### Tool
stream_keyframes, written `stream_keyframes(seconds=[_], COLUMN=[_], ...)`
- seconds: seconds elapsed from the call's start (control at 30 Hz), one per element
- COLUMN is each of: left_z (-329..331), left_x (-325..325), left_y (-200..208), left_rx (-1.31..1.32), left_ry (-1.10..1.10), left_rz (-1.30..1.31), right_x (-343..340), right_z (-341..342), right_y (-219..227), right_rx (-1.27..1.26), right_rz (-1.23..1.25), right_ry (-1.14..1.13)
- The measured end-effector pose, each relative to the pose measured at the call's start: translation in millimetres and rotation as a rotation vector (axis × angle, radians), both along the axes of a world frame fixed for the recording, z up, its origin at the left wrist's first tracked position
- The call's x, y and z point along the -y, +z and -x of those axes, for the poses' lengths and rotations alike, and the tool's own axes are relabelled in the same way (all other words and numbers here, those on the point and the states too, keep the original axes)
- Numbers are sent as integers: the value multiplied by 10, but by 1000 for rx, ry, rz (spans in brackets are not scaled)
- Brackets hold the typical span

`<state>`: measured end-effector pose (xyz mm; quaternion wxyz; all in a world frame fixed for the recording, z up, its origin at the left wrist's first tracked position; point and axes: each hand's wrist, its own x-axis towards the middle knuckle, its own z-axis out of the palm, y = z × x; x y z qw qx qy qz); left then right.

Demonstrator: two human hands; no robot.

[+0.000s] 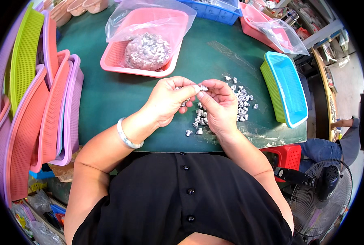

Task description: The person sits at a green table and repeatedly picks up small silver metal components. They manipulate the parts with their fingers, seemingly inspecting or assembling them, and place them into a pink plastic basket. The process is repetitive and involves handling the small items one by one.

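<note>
Above the green table, my left hand [165, 100] and my right hand [220, 108] meet at the fingertips. Between them is a small silvery ribbed metal part [204, 87], pinched by closed fingers. More such parts [184, 103] show in the curled fingers of my left hand; how many is hidden. Beneath and beside my right hand lies a loose pile of the same metal parts [242, 104], with a few strays [189, 132] near the table's front edge. Beyond my hands, a pink basket [108, 61] holds a clear plastic bag [148, 52] filled with similar silvery parts.
Nested plastic baskets [27, 130] crowd the left side. A blue-rimmed green basket [275, 87] stands right of the pile. Farther back are a blue crate [214, 14] and a pink basket with plastic [257, 30]. A red stool [290, 157], a black fan [324, 183] and another person's leg [316, 151] are at right.
</note>
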<state>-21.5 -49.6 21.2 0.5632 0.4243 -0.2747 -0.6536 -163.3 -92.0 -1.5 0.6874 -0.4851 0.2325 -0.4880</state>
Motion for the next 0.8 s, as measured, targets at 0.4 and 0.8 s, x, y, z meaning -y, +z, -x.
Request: stream_keyframes(seconds=[0.4, 0.8], left_z=[29, 31], left_x=[34, 43], left_y=[14, 8], left_rx=[77, 70], left_ry=[8, 4], left_rz=[23, 12], right_x=[0, -6], right_z=[3, 5], right_y=[14, 13], right_rx=[-21, -32], right_rz=[32, 7], right_ry=[-26, -34])
